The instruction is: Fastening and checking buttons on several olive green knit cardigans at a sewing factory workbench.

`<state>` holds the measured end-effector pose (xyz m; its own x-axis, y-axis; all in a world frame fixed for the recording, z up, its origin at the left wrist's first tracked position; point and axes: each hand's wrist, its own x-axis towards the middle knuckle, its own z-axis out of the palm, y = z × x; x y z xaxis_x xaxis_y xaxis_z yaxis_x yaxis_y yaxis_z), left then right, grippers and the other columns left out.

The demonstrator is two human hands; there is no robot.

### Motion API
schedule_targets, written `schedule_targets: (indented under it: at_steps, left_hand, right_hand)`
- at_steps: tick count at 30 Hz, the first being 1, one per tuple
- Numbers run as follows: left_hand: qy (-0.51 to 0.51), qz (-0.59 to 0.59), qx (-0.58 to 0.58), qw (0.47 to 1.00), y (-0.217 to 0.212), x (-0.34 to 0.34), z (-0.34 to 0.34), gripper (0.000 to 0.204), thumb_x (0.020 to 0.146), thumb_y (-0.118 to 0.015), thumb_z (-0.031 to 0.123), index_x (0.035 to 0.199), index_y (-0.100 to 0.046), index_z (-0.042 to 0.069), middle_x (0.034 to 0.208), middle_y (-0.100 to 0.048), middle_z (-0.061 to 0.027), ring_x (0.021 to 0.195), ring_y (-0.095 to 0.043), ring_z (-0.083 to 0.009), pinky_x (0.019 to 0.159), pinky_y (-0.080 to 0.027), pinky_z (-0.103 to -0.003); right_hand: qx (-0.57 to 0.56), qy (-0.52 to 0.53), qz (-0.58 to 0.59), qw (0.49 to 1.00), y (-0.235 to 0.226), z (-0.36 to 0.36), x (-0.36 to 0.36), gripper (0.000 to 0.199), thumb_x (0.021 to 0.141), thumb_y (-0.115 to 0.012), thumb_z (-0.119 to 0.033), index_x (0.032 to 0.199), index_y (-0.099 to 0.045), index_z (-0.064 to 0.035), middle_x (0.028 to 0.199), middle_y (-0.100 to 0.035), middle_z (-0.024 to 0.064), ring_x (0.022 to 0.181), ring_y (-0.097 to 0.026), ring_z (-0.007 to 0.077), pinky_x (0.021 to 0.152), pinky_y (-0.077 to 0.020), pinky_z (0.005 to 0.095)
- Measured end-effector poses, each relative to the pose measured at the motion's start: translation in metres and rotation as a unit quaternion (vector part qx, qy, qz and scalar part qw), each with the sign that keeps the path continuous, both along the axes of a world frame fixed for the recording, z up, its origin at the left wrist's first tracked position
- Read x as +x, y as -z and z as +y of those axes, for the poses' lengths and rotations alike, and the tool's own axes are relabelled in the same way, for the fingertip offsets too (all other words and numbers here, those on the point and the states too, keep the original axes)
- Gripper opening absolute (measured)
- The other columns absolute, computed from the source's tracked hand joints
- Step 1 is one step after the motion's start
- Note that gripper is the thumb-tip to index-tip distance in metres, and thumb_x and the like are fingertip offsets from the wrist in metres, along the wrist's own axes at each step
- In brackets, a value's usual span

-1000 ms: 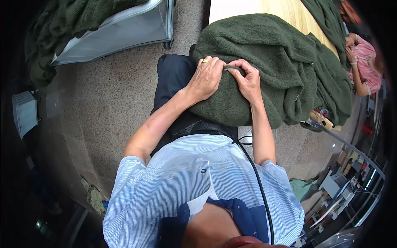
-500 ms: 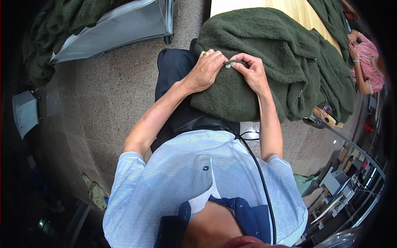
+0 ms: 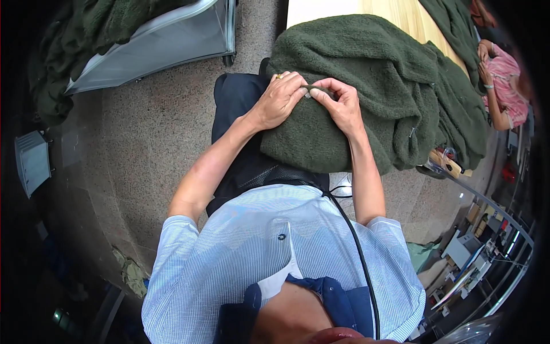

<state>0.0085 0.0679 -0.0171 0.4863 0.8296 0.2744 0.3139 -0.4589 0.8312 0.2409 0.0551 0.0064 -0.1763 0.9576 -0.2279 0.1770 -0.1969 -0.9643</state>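
A thick dark green fleece garment (image 3: 303, 140) lies across my lap and runs up onto the wooden table. At a fold of its edge sits a small shiny button (image 3: 307, 95). My left hand (image 3: 279, 102), with a yellow ring, pinches the cloth edge just left of the button. From the right, my right hand (image 3: 339, 106) pinches the same edge with thumb and forefinger beside the button. The fingertips of both hands nearly meet. The thumbs partly cover the button, and the fingers under the cloth are hidden.
Beyond the garment is a pale wooden table (image 3: 355, 8). A grey-sided cart (image 3: 166, 49) piled with green cloth (image 3: 91, 34) stands at the far left. At the far right a person in a pink top (image 3: 507, 86) handles cloth. A black cord (image 3: 361, 241) runs down my shirt.
Both thumbs have come closer together at the button, covering more of it. My left thumb now presses beside it. The whole view has shifted slightly.
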Motion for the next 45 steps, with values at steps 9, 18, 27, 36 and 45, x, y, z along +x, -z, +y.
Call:
schedule_targets:
  at_steps: [9,18,27,36,45]
  left_hand:
    - [0.016,-0.032,-0.046,0.998,0.006,-0.005,0.011,0.015,0.111,-0.065,0.015,0.109,-0.067,0.0,0.104,-0.065,-0.0155,0.103,-0.064,-0.0342,0.094,-0.047,-0.046]
    - [0.052,0.036,-0.01,0.998,-0.001,-0.013,0.014,0.013,0.105,-0.075,0.013,0.111,-0.073,0.001,0.104,-0.071,-0.0117,0.105,-0.068,-0.0314,0.095,-0.049,-0.043]
    - [-0.06,0.179,0.162,0.969,-0.036,-0.005,-0.005,0.031,0.092,-0.084,0.008,0.122,-0.078,0.009,0.121,-0.075,-0.0065,0.118,-0.07,-0.0287,0.101,-0.046,-0.043]
    - [-0.022,0.134,0.164,0.977,-0.037,0.059,-0.035,0.033,0.092,-0.08,0.004,0.125,-0.075,0.006,0.122,-0.074,-0.012,0.117,-0.07,-0.0342,0.1,-0.054,-0.047]
    - [-0.017,0.13,0.228,0.965,-0.009,0.057,-0.03,0.022,0.093,-0.072,0.008,0.115,-0.075,0.003,0.117,-0.073,-0.0121,0.115,-0.07,-0.0327,0.099,-0.057,-0.046]
  right_hand:
    - [0.085,0.005,-0.068,0.994,0.009,-0.009,-0.004,0.024,0.092,-0.095,-0.009,0.112,-0.082,-0.0014,0.098,-0.078,-0.0053,0.085,-0.065,0.0033,0.079,-0.0532,0.0242]
    - [0.217,-0.018,-0.109,0.97,0.002,-0.017,-0.009,0.024,0.091,-0.092,-0.009,0.111,-0.081,0.0,0.104,-0.083,0.01,0.092,-0.078,0.0188,0.083,-0.0604,0.034]
    - [0.297,0.016,-0.307,0.904,-0.029,-0.064,0.038,0.025,0.096,-0.088,-0.017,0.115,-0.08,-0.0019,0.106,-0.08,0.0152,0.098,-0.079,0.0354,0.085,-0.0631,0.0434]
    - [0.218,0.051,-0.174,0.959,-0.018,-0.062,0.043,0.019,0.1,-0.083,-0.01,0.116,-0.081,0.0012,0.106,-0.08,0.0175,0.096,-0.08,0.0326,0.084,-0.0608,0.0406]
    - [0.295,-0.005,-0.303,0.906,-0.011,-0.017,0.029,0.017,0.099,-0.082,-0.01,0.115,-0.084,-0.0051,0.101,-0.075,0.0127,0.09,-0.076,0.0357,0.08,-0.0616,0.0449]
